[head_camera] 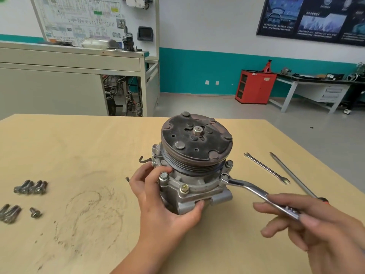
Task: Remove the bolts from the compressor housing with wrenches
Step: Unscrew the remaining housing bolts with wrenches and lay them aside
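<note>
Grey cast-metal compressor [195, 182], upright mid-way along a pale wooden table [79, 147].
Dark, rust-tinged round clutch plate [195, 139] on top. Left hand [166, 206] grips the housing's near side; right hand [320, 226] pinches a polished offset ring wrench [248, 188], its ring end set on a flange bolt [224, 177] at the right. Loose hex bolts [30, 187] lie far left; slim open-ended spanner [265, 168] and screwdriver [292, 175] lie right.

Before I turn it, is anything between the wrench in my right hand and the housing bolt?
Nothing visible: the wrench in the right hand already has its ring end on the bolt.
</note>
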Tool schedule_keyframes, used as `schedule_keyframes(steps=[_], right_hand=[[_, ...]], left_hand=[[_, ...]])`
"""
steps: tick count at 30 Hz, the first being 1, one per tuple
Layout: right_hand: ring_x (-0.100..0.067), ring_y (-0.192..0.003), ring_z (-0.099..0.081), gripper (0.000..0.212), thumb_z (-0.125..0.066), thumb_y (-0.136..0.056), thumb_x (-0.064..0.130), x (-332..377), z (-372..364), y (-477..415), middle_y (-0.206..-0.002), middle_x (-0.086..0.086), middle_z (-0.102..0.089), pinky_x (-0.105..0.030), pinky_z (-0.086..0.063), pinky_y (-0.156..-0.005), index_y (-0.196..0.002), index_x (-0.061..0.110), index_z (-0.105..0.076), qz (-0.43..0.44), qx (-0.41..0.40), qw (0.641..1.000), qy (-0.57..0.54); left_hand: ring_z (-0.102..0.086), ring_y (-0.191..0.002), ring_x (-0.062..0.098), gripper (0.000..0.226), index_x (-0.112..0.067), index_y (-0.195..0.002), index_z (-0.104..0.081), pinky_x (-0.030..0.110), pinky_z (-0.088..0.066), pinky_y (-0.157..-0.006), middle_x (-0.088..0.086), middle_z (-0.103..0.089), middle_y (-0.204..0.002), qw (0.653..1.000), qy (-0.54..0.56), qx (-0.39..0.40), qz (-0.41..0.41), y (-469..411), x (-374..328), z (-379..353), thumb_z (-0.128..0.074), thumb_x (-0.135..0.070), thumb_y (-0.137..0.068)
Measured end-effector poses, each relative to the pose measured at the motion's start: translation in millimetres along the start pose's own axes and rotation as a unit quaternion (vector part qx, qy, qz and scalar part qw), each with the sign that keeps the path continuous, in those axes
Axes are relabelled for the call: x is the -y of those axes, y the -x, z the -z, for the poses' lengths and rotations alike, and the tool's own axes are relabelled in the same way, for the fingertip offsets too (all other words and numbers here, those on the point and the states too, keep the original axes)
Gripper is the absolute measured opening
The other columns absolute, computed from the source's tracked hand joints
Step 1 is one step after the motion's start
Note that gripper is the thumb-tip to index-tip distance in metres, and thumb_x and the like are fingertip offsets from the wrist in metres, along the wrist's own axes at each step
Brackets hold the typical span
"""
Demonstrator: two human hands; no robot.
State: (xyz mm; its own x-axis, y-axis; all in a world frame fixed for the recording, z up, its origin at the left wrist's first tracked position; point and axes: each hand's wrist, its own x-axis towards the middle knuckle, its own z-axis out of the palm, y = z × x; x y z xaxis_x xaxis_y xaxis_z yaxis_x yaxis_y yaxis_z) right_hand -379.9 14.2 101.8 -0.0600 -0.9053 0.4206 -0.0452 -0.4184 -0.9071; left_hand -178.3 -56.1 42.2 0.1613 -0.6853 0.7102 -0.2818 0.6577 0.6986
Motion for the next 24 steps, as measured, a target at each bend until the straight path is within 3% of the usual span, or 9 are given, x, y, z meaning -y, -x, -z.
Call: schedule_keyframes(steps=[6, 11, 15, 17, 19, 21, 22, 23, 24], right_hand=[[-0.021, -0.043, -0.059, 0.043, -0.068, -0.05, 0.044, -14, 30, -52, -0.068, -0.022, -0.07, -0.01, -0.029, -0.042, -0.075, 0.01, -0.075, -0.046, 0.081, 0.991, -0.098], [-0.014, -0.04, -0.047, 0.029, -0.073, -0.044, 0.035, -21, 25, -93, -0.048, -0.016, -0.061, -0.018, -0.023, -0.046, -0.058, 0.01, -0.069, -0.136, 0.154, 0.954, -0.219], [-0.021, -0.055, -0.032, 0.03, -0.035, -0.081, 0.008, -32, 26, -66, -0.054, -0.02, -0.043, -0.032, -0.022, -0.061, -0.09, -0.01, -0.058, -0.162, 0.052, 0.902, -0.397], [-0.028, -0.071, -0.044, 0.037, -0.027, -0.085, 0.007, -37, 25, -37, -0.08, -0.033, -0.056, -0.036, -0.023, -0.066, -0.106, -0.012, -0.052, -0.158, 0.049, 0.869, -0.467], [-0.045, -0.106, -0.047, 0.04, -0.022, -0.093, 0.002, -38, 20, -3, -0.118, -0.044, -0.045, -0.043, -0.031, -0.078, -0.124, -0.018, -0.039, -0.165, 0.058, 0.863, -0.473], [-0.051, -0.118, -0.041, 0.04, -0.016, -0.098, -0.004, -25, 15, 15, -0.133, -0.045, -0.034, -0.047, -0.037, -0.091, -0.133, -0.02, -0.028, -0.222, 0.013, 0.888, -0.403], [-0.044, -0.112, -0.05, 0.041, -0.018, -0.099, -0.003, -12, 8, 20, -0.133, -0.036, -0.043, -0.036, -0.044, -0.091, -0.135, -0.016, -0.032, -0.222, -0.016, 0.932, -0.285], [-0.032, -0.096, -0.06, 0.041, -0.029, -0.097, 0.0, -4, 1, 24, -0.125, -0.02, -0.059, -0.02, -0.049, -0.079, -0.136, -0.007, -0.04, -0.175, 0.066, 0.971, -0.149], [-0.02, -0.079, -0.063, 0.045, -0.049, -0.088, -0.004, -11, -8, 29, -0.107, -0.005, -0.071, -0.01, -0.047, -0.061, -0.132, 0.01, -0.052, -0.185, 0.148, 0.957, -0.167]], left_hand=[[-0.034, -0.13, 0.03, 0.075, -0.071, -0.107, -0.034, 0.014, -0.039, -0.099, -0.006, -0.027, -0.126, 1.0, 0.01, 0.009, 0.017, -2, 0, 3, -0.073, -0.047, -0.048], [-0.032, -0.131, 0.022, 0.075, -0.07, -0.109, -0.035, 0.02, -0.038, -0.104, -0.009, -0.026, -0.127, 1.0, 0.0, 0.012, 0.016, 0, 1, 4, -0.074, -0.05, -0.048], [-0.032, -0.134, 0.026, 0.076, -0.069, -0.109, -0.036, 0.04, -0.041, -0.105, -0.009, -0.025, -0.131, 0.999, 0.006, 0.016, 0.027, 1, 1, 5, -0.076, -0.051, -0.048], [-0.031, -0.135, 0.021, 0.076, -0.069, -0.11, -0.035, 0.037, -0.04, -0.106, -0.009, -0.025, -0.132, 1.0, 0.007, 0.015, 0.025, 0, 2, 4, -0.076, -0.051, -0.048], [-0.029, -0.134, 0.009, 0.077, -0.07, -0.111, -0.034, 0.028, -0.038, -0.105, -0.01, -0.025, -0.131, 1.0, 0.006, 0.011, 0.02, 0, 2, 4, -0.075, -0.052, -0.048], [-0.029, -0.133, 0.005, 0.077, -0.07, -0.112, -0.034, 0.029, -0.038, -0.105, -0.011, -0.025, -0.131, 1.0, 0.006, 0.007, 0.017, 1, 3, 4, -0.075, -0.051, -0.049], [-0.03, -0.134, 0.01, 0.077, -0.069, -0.112, -0.034, 0.034, -0.039, -0.105, -0.01, -0.026, -0.131, 1.0, 0.005, 0.008, 0.018, 1, 3, 3, -0.074, -0.05, -0.049], [-0.03, -0.135, 0.016, 0.076, -0.069, -0.112, -0.034, 0.04, -0.04, -0.106, -0.009, -0.026, -0.131, 1.0, 0.002, 0.008, 0.021, 1, 2, 3, -0.074, -0.049, -0.049], [-0.031, -0.135, 0.021, 0.076, -0.068, -0.111, -0.035, 0.045, -0.041, -0.106, -0.009, -0.026, -0.132, 1.0, 0.001, 0.009, 0.024, 1, 1, 3, -0.074, -0.048, -0.05]])
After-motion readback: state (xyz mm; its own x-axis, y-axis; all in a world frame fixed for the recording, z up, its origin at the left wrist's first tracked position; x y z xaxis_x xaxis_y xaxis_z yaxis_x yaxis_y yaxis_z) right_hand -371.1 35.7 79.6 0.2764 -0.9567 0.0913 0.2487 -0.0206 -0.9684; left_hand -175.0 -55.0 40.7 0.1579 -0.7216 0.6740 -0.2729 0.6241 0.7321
